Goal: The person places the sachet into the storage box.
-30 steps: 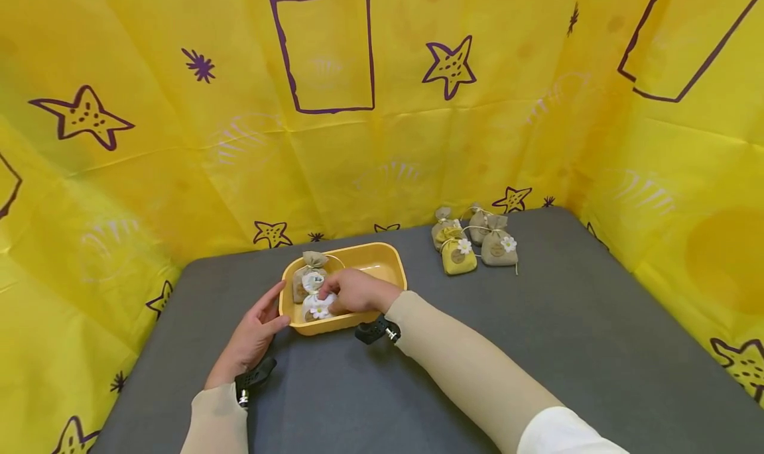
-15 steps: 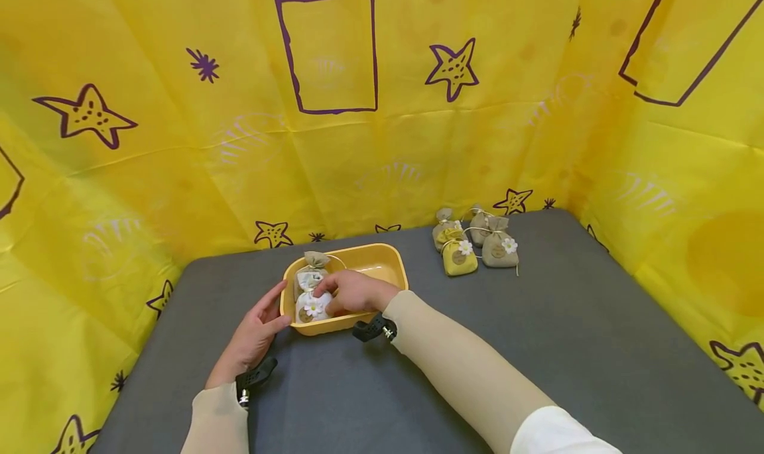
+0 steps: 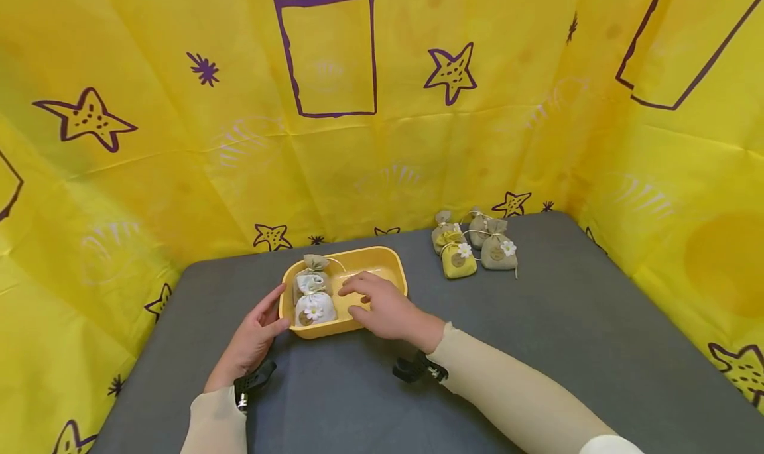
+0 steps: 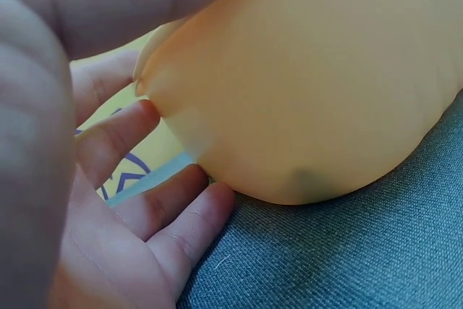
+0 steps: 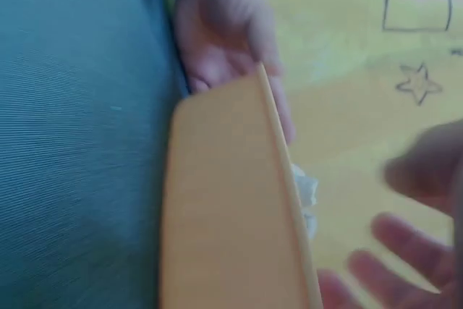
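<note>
A yellow-orange plastic tray (image 3: 327,330) sits on the grey table. My left hand (image 3: 251,340) holds its left end, thumb at the near corner and fingers along the end wall. In the left wrist view, fingertips (image 4: 217,200) touch the lower outside of that wall. Inside, at the left end, a white drawstring sachet (image 3: 322,303) with a white flower and round tag lies in front of a beige sachet (image 3: 316,262), partly hiding it. My right hand (image 3: 388,309) hovers over the tray's right half, fingers spread and loosely bent, with nothing in it.
At the back right stand a yellow sachet (image 3: 458,263) and several beige sachets (image 3: 499,252) with cords and flowers, close together. A yellow printed cloth (image 3: 334,175) hangs behind the table (image 3: 567,348) and along its sides.
The white sachet has shifted left in the tray and settled against the beige one. My right hand has let go of it and drawn back right. The left hand stays put.
</note>
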### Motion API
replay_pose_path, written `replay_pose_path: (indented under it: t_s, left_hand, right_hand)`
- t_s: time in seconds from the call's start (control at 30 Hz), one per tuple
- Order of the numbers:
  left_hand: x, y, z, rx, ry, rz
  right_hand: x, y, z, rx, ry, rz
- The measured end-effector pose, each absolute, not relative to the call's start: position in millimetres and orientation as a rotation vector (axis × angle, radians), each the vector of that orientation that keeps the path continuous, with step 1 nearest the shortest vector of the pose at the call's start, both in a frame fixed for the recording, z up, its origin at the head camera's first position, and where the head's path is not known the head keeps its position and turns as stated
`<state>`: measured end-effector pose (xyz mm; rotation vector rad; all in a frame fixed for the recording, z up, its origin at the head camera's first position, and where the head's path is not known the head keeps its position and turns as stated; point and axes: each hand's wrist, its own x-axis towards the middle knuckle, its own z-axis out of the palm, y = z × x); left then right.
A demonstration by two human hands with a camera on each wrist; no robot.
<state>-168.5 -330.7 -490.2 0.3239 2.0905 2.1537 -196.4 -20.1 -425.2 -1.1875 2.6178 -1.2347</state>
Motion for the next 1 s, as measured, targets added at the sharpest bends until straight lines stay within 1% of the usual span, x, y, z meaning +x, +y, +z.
replay_pose_path:
  t_s: [0.1,0.2,0.43,0.63,0.87,1.0]
  left_hand:
    - [-169,-331,-489,0.307,2.105,2.145]
    - [-169,-331,-489,0.302,2.108,2.139]
    - [-171,-331,-488,0.276,2.139,2.112]
    - [-171,-329,-488,0.278,2.128,2.115]
    - [-167,-329,-487,0.312,2.107,2.131]
    - [-166,-328,-487,0.313,2.106,2.13]
  right_hand:
    - [-181,7,-430,-1.146,2.495,-1.543]
    - [-170,36,-438,-1.044,2.367,-1.725]
    - [-153,108,-460,-0.744,2.229,-1.748]
    - [-143,167,-474,-0.407,1.89,-1.972]
    - [-139,219,-476,-0.362,1.911,-2.055]
    - [-146,248,-478,-0.351,1.945,-2.156]
